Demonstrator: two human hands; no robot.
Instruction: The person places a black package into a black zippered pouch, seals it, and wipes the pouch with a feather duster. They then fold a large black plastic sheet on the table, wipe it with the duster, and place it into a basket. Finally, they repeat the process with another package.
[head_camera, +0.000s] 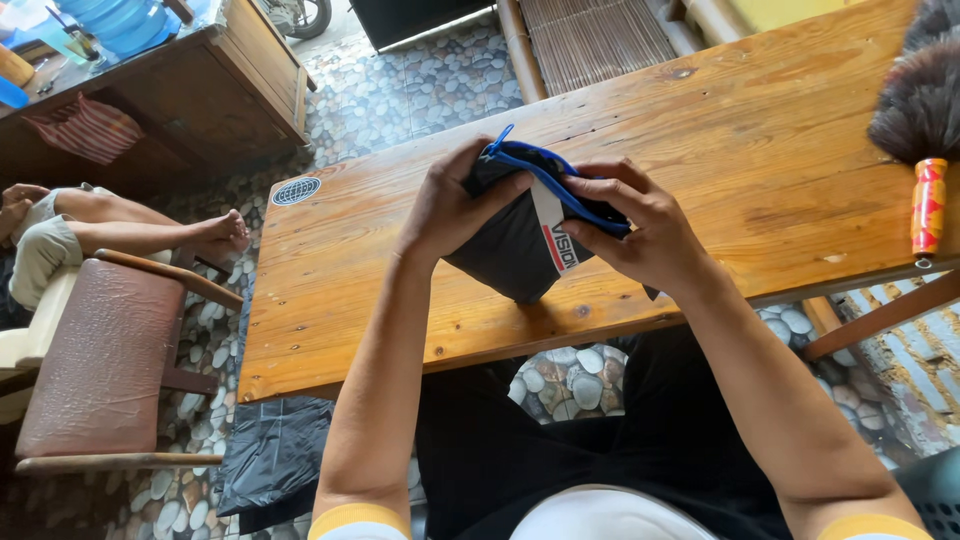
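Pebble-patterned floor (420, 90) underfoot, with a long plank wooden bench (760, 130) running across the view; all places below are taken from this bench. Over its near edge, roughly mid-length, both hands hold a dark fabric pouch (510, 250) with a blue zip edge (560, 180) and a white strip with red on it. Left hand (450, 205): grip clenched on the pouch's left upper corner, thumb over the zip end. Right hand (645, 230): fingers pinched along the blue zip edge on the pouch's right side, grip grasping the fabric there. The pouch is bunched and full-looking, lifted just above the bench or resting lightly on its near edge; cannot tell which. Zip appears partly parted along the top, so by my reading the pouch is neither fully shut nor fully opened; whether contents are in or out is hidden. On the bench's right end lies a feather duster (920, 90) with a red and yellow handle. A round sticker (296, 190) sits at the bench's far left corner. Left of the bench, a padded brown chair (100, 360) and another person's bare legs (150, 230) resting. Beyond the bench's left end, a dark wooden cabinet (210, 100) carrying a blue water jug (120, 20). Black plastic bag (275, 450) on the floor under the bench's near left corner.
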